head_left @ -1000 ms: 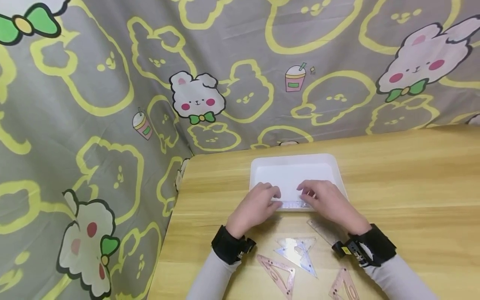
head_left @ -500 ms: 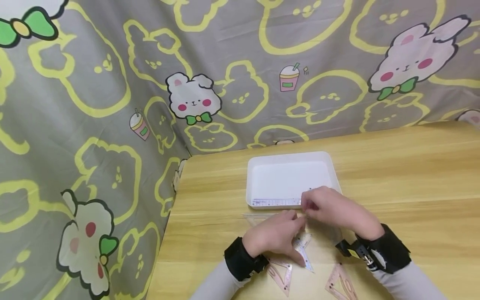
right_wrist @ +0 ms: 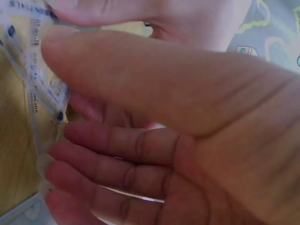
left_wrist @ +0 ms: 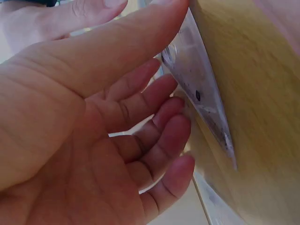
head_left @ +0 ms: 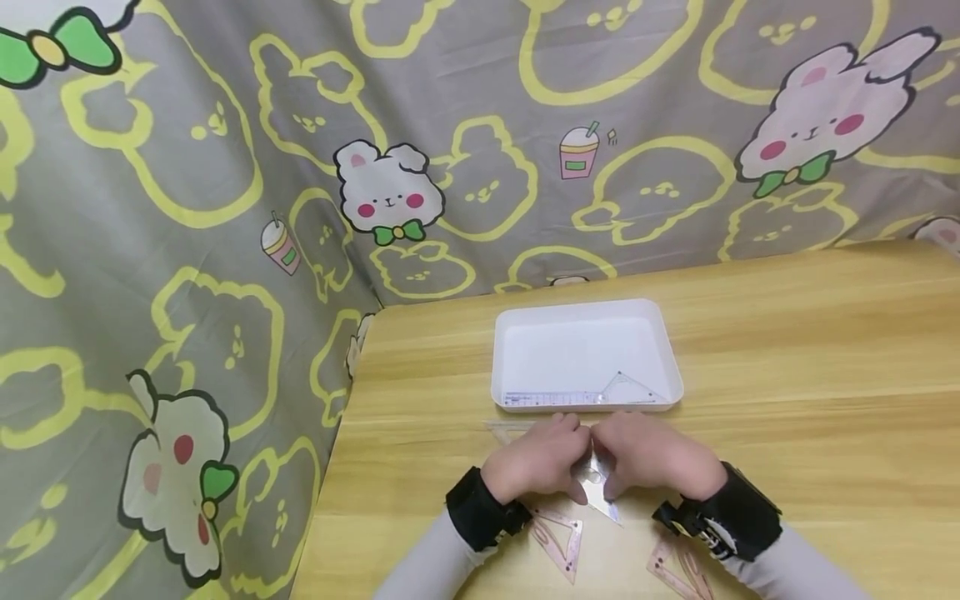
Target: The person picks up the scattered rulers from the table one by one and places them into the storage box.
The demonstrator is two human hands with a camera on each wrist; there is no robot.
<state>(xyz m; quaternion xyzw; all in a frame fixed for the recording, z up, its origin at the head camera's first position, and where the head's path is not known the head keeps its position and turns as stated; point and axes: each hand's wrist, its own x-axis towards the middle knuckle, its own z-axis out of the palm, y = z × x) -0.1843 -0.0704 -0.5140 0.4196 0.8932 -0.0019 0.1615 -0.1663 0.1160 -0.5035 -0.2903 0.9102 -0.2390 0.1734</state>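
Both hands come together over a pair of overlapping clear set squares [head_left: 603, 504] on the table, in front of the white tray. My left hand [head_left: 536, 458] holds their left side, its thumb toward me and the fingers curled behind. From the right, my right hand [head_left: 652, 454] grips them likewise, with its thumb at the printed clear plastic [right_wrist: 33, 89] in the right wrist view. In the left wrist view one pointed corner [left_wrist: 211, 112] sticks out past the thumb. The fingers hide much of the upper part.
The white tray [head_left: 570, 346] holds a clear straight ruler [head_left: 551, 399] and a clear set square [head_left: 626, 390] along its near side. Another clear set square [head_left: 510, 428] lies partly behind my left hand. Two pink set squares, left [head_left: 568, 554] and right [head_left: 660, 567], lie nearer me.
My hands have left the tray, where a ruler and a set square now lie. The left hand came back to the overlapping set squares first; the right hand then joined it there.
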